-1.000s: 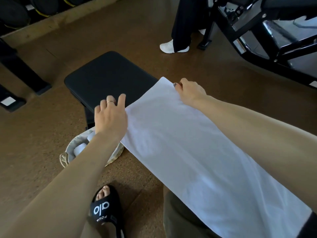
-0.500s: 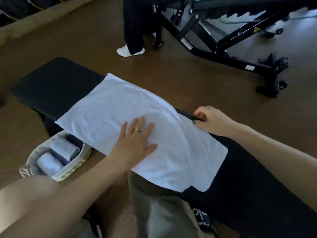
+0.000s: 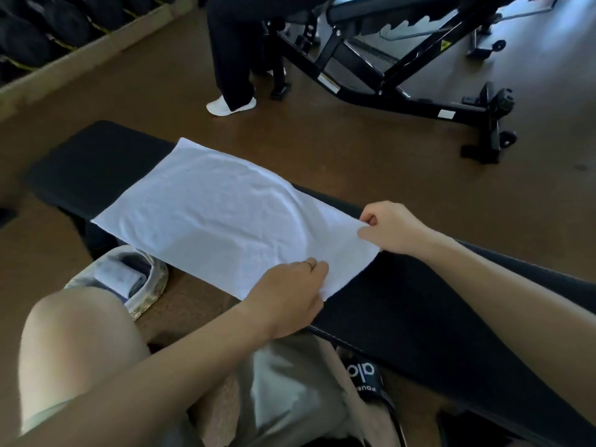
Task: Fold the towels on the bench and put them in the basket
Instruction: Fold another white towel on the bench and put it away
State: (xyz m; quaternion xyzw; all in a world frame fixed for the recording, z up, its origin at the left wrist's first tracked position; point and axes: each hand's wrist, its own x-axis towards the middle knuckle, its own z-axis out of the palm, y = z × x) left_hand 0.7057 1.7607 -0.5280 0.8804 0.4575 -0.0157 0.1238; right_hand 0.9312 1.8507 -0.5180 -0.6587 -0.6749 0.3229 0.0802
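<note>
A white towel [image 3: 222, 217] lies spread flat along the black padded bench [image 3: 435, 304]. My right hand [image 3: 392, 227] pinches the towel's far right corner between thumb and curled fingers. At the near right corner, my left hand [image 3: 290, 296] grips the towel's edge, its fingertips tucked under the cloth. On the floor below the bench's near side sits a woven basket [image 3: 154, 285] holding rolled towels [image 3: 117, 279]; my knee partly covers it.
Another person's dark trouser legs and white shoe [image 3: 230, 104] stand beyond the bench. A black adjustable gym bench frame [image 3: 419, 88] fills the back right. Dark weights line a shelf [image 3: 42, 30] at the back left. The floor is brown cork.
My left hand slid from the towel's middle to its near right corner and took hold of it. My right hand now pinches the far right corner. The view shifted slightly.
</note>
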